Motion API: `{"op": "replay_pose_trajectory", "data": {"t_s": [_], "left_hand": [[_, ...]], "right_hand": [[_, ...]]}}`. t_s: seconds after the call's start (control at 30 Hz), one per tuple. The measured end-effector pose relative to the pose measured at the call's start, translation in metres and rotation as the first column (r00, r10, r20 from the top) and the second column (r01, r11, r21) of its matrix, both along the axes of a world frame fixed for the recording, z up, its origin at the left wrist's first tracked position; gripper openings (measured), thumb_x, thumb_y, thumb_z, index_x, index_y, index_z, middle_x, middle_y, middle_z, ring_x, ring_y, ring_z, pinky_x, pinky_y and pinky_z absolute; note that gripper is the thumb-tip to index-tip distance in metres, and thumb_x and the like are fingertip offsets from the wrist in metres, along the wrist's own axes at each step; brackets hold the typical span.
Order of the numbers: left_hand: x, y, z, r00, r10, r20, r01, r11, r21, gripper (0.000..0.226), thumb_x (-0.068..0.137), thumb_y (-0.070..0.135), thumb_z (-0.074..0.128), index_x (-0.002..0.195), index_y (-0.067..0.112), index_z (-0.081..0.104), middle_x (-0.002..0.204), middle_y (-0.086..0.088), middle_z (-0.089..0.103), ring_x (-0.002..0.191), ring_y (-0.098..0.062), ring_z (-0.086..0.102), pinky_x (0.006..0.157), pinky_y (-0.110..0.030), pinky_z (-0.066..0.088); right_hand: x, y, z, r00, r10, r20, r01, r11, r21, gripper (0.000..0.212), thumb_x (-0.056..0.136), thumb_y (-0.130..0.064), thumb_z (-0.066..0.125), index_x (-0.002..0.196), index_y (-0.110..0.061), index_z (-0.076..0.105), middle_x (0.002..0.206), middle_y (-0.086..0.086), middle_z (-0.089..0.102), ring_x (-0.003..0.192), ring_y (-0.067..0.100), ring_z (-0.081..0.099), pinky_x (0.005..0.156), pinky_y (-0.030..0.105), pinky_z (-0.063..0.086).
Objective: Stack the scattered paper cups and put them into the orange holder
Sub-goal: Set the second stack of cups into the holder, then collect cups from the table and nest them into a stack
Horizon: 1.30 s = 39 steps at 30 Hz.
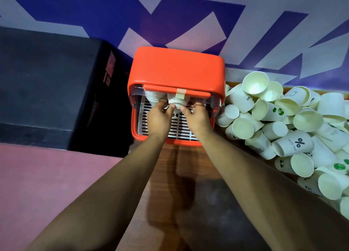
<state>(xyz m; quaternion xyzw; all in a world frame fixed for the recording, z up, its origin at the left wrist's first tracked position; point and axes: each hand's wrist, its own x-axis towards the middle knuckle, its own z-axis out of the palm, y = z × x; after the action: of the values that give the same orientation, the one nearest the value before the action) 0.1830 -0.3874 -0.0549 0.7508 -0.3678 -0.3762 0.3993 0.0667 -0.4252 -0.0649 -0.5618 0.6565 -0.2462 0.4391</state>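
The orange holder (177, 69) stands at the back of the wooden table with its front open over a white slatted tray (181, 126). Inside it, a stack of paper cups (177, 101) stands in the middle, and another stack (153, 96) stands to its left. My left hand (159, 118) and my right hand (197, 119) reach into the opening and grip the middle stack from both sides. The upper part of both stacks is hidden behind the raised orange-edged lid (176, 91). A big heap of loose paper cups (283, 124) lies to the right of the holder.
A black box-like block (47, 88) stands left of the holder. Behind everything is a wall with blue and white shapes (170, 14). The wooden table top (188, 184) runs toward me between my forearms, and a pink surface (47, 179) lies lower left.
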Motion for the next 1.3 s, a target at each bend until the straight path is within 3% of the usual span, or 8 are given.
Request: {"op": "replay_pose_trajectory", "data": {"t_s": [0.33, 0.43, 0.57, 0.73, 0.9, 1.1, 1.2, 1.3], "left_hand": [[0.002, -0.004, 0.003, 1.000, -0.010, -0.020, 0.010, 1.000, 0.017, 0.034, 0.097, 0.025, 0.064, 0.124, 0.005, 0.066, 0.118, -0.005, 0.073, 0.109, -0.015, 0.068, 0.097, -0.028, 0.051], [0.006, 0.002, 0.010, 0.999, -0.041, 0.017, 0.040, 0.998, 0.056, 0.031, 0.096, 0.026, 0.064, 0.120, 0.008, 0.067, 0.103, 0.003, 0.074, 0.084, -0.001, 0.067, 0.082, -0.023, 0.052], [0.000, 0.029, 0.022, 0.993, -0.107, 0.054, 0.103, 0.993, 0.059, 0.010, 0.092, 0.022, 0.062, 0.101, 0.018, 0.063, 0.086, 0.015, 0.064, 0.084, -0.010, 0.064, 0.074, -0.025, 0.045], [-0.043, 0.062, 0.040, 0.962, -0.272, 0.026, 0.272, 0.962, 0.005, 0.004, 0.090, 0.016, 0.062, 0.091, 0.015, 0.065, 0.083, 0.005, 0.068, 0.080, -0.012, 0.064, 0.074, -0.025, 0.046], [-0.116, 0.060, 0.047, 0.854, -0.517, 0.065, 0.520, 0.854, -0.036, 0.008, 0.089, 0.014, 0.065, 0.096, 0.017, 0.062, 0.092, 0.000, 0.068, 0.086, -0.015, 0.065, 0.078, -0.028, 0.049], [-0.189, 0.040, 0.036, 0.741, -0.628, 0.237, 0.586, 0.777, 0.229, 0.064, 0.090, 0.021, 0.063, 0.150, 0.022, 0.040, 0.138, -0.019, 0.049, 0.125, -0.033, 0.051, 0.106, -0.037, 0.040], [-0.208, 0.034, 0.026, 0.704, -0.650, 0.286, 0.562, 0.756, 0.335, 0.063, 0.091, 0.016, 0.058, 0.151, 0.016, 0.038, 0.146, -0.023, 0.042, 0.137, -0.035, 0.040, 0.113, -0.040, 0.034], [-0.217, 0.038, 0.019, 0.699, -0.623, 0.350, 0.519, 0.779, 0.351, 0.050, 0.092, 0.007, 0.056, 0.142, 0.004, 0.048, 0.143, -0.022, 0.045, 0.131, -0.034, 0.047, 0.107, -0.035, 0.037]], "right_hand": [[0.003, 0.001, 0.001, 0.999, 0.006, -0.044, -0.005, 1.000, 0.012, 0.033, 0.094, -0.030, 0.061, 0.118, -0.008, 0.054, 0.113, 0.011, 0.068, 0.106, 0.028, 0.063, 0.093, 0.042, 0.051], [-0.006, 0.014, 0.012, 0.999, 0.030, -0.032, -0.029, 0.999, 0.028, 0.033, 0.093, -0.022, 0.061, 0.121, -0.006, 0.053, 0.124, 0.013, 0.063, 0.118, 0.026, 0.059, 0.099, 0.044, 0.049], [-0.041, 0.055, 0.040, 0.993, 0.120, -0.016, -0.121, 0.992, -0.037, 0.043, 0.092, -0.017, 0.060, 0.134, -0.010, 0.051, 0.135, 0.008, 0.057, 0.125, 0.018, 0.054, 0.105, 0.039, 0.045], [-0.137, 0.100, 0.065, 0.984, 0.077, -0.162, -0.112, 0.969, -0.220, 0.033, 0.089, -0.012, 0.063, 0.122, -0.010, 0.059, 0.120, 0.004, 0.060, 0.108, 0.012, 0.059, 0.097, 0.035, 0.050], [-0.231, 0.099, 0.067, 0.912, -0.007, -0.409, -0.107, 0.961, -0.256, 0.034, 0.087, -0.012, 0.065, 0.120, -0.006, 0.059, 0.121, 0.010, 0.053, 0.118, 0.025, 0.050, 0.102, 0.035, 0.042], [-0.286, 0.092, 0.044, 0.804, 0.094, -0.587, -0.256, 0.946, -0.200, 0.045, 0.083, -0.025, 0.070, 0.122, -0.003, 0.059, 0.122, 0.016, 0.053, 0.115, 0.037, 0.050, 0.101, 0.049, 0.043], [-0.293, 0.084, 0.040, 0.731, 0.148, -0.667, -0.355, 0.916, -0.186, 0.051, 0.081, -0.030, 0.071, 0.124, -0.005, 0.058, 0.121, 0.015, 0.053, 0.114, 0.036, 0.051, 0.104, 0.047, 0.038], [-0.302, 0.079, 0.038, 0.714, 0.092, -0.694, -0.345, 0.909, -0.235, 0.055, 0.079, -0.031, 0.073, 0.125, -0.008, 0.057, 0.128, 0.018, 0.051, 0.120, 0.039, 0.048, 0.106, 0.051, 0.038]]}}
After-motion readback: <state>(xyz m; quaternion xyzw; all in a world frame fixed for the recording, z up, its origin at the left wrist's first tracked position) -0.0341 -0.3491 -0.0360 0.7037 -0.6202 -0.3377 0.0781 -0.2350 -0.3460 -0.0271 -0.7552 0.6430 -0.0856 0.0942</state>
